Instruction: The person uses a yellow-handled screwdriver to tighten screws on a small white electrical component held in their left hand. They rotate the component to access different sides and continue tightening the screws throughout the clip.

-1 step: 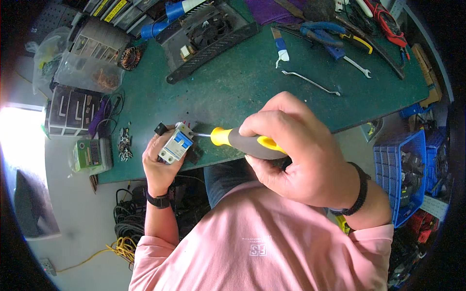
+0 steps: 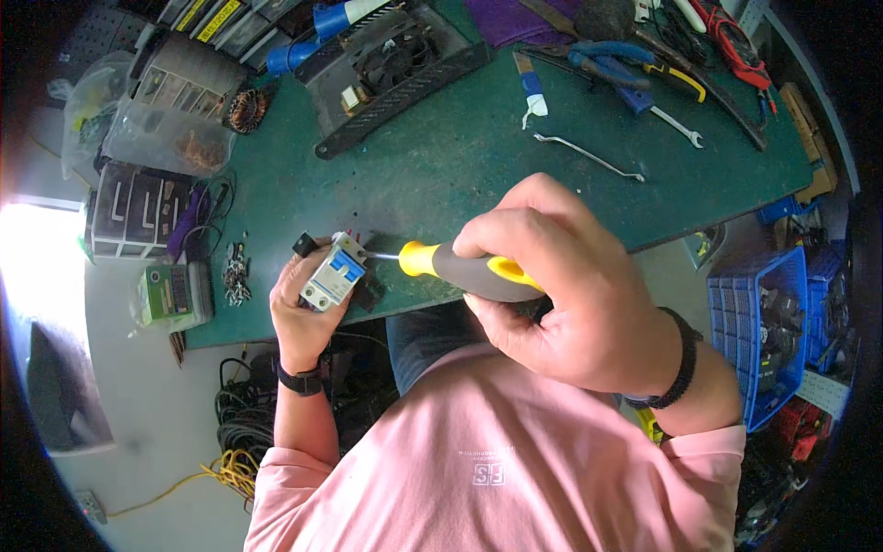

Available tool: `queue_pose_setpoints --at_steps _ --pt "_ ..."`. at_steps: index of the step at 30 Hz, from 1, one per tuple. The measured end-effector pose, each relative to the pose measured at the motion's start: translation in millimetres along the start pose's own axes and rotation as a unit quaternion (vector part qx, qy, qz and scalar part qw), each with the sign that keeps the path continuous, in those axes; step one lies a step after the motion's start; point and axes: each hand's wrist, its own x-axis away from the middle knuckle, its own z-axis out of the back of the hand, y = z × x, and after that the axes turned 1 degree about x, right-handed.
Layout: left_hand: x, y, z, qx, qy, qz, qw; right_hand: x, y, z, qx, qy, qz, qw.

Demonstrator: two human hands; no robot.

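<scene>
White plastic circuit breaker with blue toggles (image 2: pixel 333 278), clasped in the left hand (image 2: pixel 302 317) over the green counter (image 2: pixel 414 198) at near left, seems mid-work: the right hand (image 2: pixel 584 299) grips a yellow-and-grey screwdriver (image 2: pixel 474 274), tip at the breaker's far end, progress unclear.

Tilted white breaker (image 2: pixel 329 283), yellow screwdriver (image 2: pixel 457 272) against it

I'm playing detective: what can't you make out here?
All head view:
Tip of the screwdriver: too small, at the circuit breaker.
Handle's end: hidden by the right hand.
Palm of the left hand: mostly behind the breaker.
Purple cloth: cut off by top edge.
Blue basket contents: too small.
</scene>
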Motion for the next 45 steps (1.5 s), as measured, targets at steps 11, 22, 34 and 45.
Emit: queue_pose_setpoints --at_steps 11,22,34,45 --pt "-2.4 7.3 -1.2 -0.044 -0.008 -0.041 0.998 -2.3 -8.9 11.0 -0.023 -0.079 -0.181 0.98" --pt "-9.8 5.9 0.5 -0.015 -0.034 -0.06 0.998 -14.7 4.0 14.8 -0.077 -0.12 -0.266 0.953" --pt "-5.6 -0.4 2.0 -0.025 -0.044 -0.044 0.998 -12.7 14.2 9.6 -0.02 -0.116 -0.124 0.985" --pt "-11.3 2.9 4.0 -0.006 -0.058 -0.044 0.997 -13.8 7.4 12.9 0.131 -0.201 0.077 0.968"
